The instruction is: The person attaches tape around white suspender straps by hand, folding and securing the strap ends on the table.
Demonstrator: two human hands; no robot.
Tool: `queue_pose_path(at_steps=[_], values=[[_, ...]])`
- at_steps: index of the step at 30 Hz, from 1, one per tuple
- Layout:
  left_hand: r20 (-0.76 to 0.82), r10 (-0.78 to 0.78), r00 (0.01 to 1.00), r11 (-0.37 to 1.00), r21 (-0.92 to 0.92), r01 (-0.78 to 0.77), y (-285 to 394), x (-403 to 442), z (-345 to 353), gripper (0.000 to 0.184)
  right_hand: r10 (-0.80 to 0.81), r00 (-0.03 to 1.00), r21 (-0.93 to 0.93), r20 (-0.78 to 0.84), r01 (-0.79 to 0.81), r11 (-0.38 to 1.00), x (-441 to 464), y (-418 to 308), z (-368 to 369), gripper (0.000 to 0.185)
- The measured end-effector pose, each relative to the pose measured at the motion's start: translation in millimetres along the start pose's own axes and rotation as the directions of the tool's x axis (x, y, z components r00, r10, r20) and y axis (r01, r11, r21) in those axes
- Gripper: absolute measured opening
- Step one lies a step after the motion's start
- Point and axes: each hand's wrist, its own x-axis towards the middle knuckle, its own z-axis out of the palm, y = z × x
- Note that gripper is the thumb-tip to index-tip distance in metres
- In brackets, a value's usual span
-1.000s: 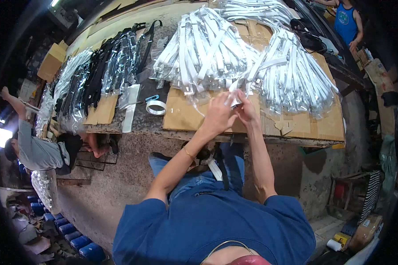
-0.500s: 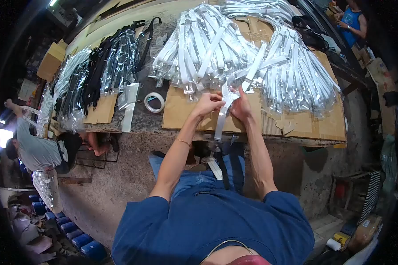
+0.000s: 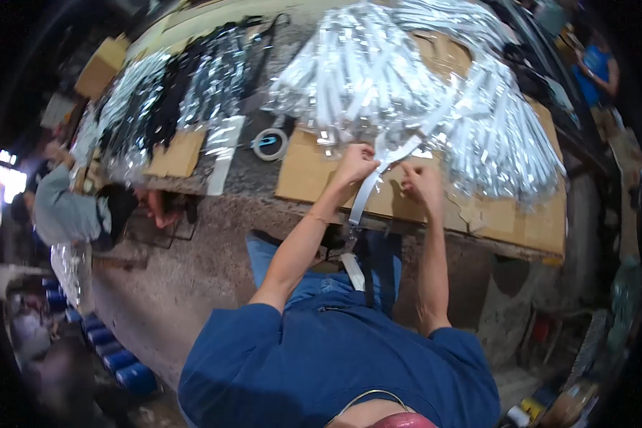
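A white strap (image 3: 366, 194) runs from the cardboard down over the table's front edge. My left hand (image 3: 357, 164) is closed on it, just left of where it crosses another white piece. To the right, my right hand (image 3: 422, 184) has curled fingers close to the strap; blur hides whether they hold anything. Behind my hands lies a large fanned pile of white straps in clear plastic (image 3: 357, 71), with a second white pile (image 3: 503, 135) to the right. Both rest on a cardboard sheet (image 3: 307, 171).
Black straps in plastic (image 3: 210, 82) lie at the left of the table. A tape roll (image 3: 269, 144) and a flat white strip (image 3: 225, 153) are nearer. A person in grey (image 3: 71, 207) crouches at left; another in blue (image 3: 598, 71) stands at right.
The view has turned and blurred. My hands have moved apart, the right one away from the strap's middle. The strap now hangs in view below my left hand, unlike one second ago.
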Motion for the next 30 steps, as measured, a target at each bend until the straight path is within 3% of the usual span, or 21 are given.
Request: queue_pose_path(at_steps=[2,3,4,6,7,9,11,13,14,16,18,19,20,23,25,27,28,30], values=[[-0.083,0.007,0.997,0.985,0.174,0.008,18,-4,-16,0.031,-0.119,0.989,0.018,-0.087,0.121,0.992,-32,-17,0,0.037],[-0.139,0.063,0.988,0.986,0.160,-0.040,10,-3,-16,0.025,-0.136,0.989,0.012,-0.062,0.137,0.991,-36,-14,10,0.037],[-0.113,0.061,0.992,0.969,0.243,-0.032,28,-11,-22,0.025,-0.234,0.965,-0.064,-0.115,0.228,0.972,-39,-8,20,0.035],[-0.127,0.293,0.948,0.876,0.434,-0.212,24,-25,-18,0.028,-0.341,0.928,-0.145,-0.153,0.320,0.936,-50,-1,37,0.034],[-0.139,0.290,0.947,0.876,0.436,-0.204,24,-35,-23,0.028,-0.391,0.908,-0.116,-0.153,0.376,0.919,-59,-1,49,0.031],[-0.210,0.520,0.828,0.792,0.483,-0.374,22,-55,-49,0.026,-0.442,0.884,-0.082,-0.153,0.434,0.897,-74,-6,66,0.028],[-0.278,0.426,0.861,0.819,0.523,-0.236,12,-71,-94,0.030,-0.453,0.882,-0.081,-0.131,0.446,0.892,-88,-11,74,0.022],[-0.246,0.501,0.830,0.661,0.727,-0.184,-23,-67,-147,0.036,-0.500,0.859,-0.045,-0.109,0.498,0.866,-90,-7,85,0.020],[-0.260,0.457,0.851,0.588,0.806,-0.070,-29,-72,-162,0.046,-0.550,0.829,-0.007,-0.099,0.552,0.834,-91,-8,89,0.019],[-0.228,0.455,0.860,0.585,0.806,-0.096,-59,-72,-186,0.044,-0.584,0.809,-0.013,-0.070,0.585,0.811,-93,-16,95,0.018],[-0.092,0.422,0.902,0.628,0.747,-0.217,-67,-71,-195,0.040,-0.671,0.741,-0.001,-0.019,0.671,0.741,-90,-22,102,0.015],[-0.109,0.487,0.866,0.632,0.729,-0.264,-69,-70,-194,0.027,-0.648,0.762,0.012,-0.009,0.648,0.762,-91,-25,103,0.014],[-0.102,0.490,0.866,0.633,0.724,-0.273,-73,-68,-194,0.027,-0.644,0.765,0.007,-0.016,0.644,0.765,-91,-25,103,0.014],[-0.204,0.585,0.785,0.658,0.685,-0.312,-77,-65,-189,0.008,-0.663,0.745,-0.026,-0.078,0.663,0.748,-96,-22,97,0.013],[-0.270,0.584,0.766,0.698,0.648,-0.304,-77,-63,-186,0.008,-0.598,0.764,0.005,-0.242,0.617,0.787,-102,-17,84,0.013],[-0.425,0.555,0.715,0.777,0.572,-0.263,-76,-60,-188,0.007,-0.535,0.799,0.026,-0.275,0.562,0.826,-103,-5,71,0.012],[-0.429,0.557,0.711,0.777,0.572,-0.263,-66,-63,-190,0.007,-0.468,0.832,0.054,-0.298,0.505,0.862,-105,0,66,0.013],[-0.598,0.331,0.730,0.943,0.240,-0.230,-43,-71,-194,0.006,-0.470,0.838,0.044,-0.278,0.500,0.865,-114,-10,57,0.014]])
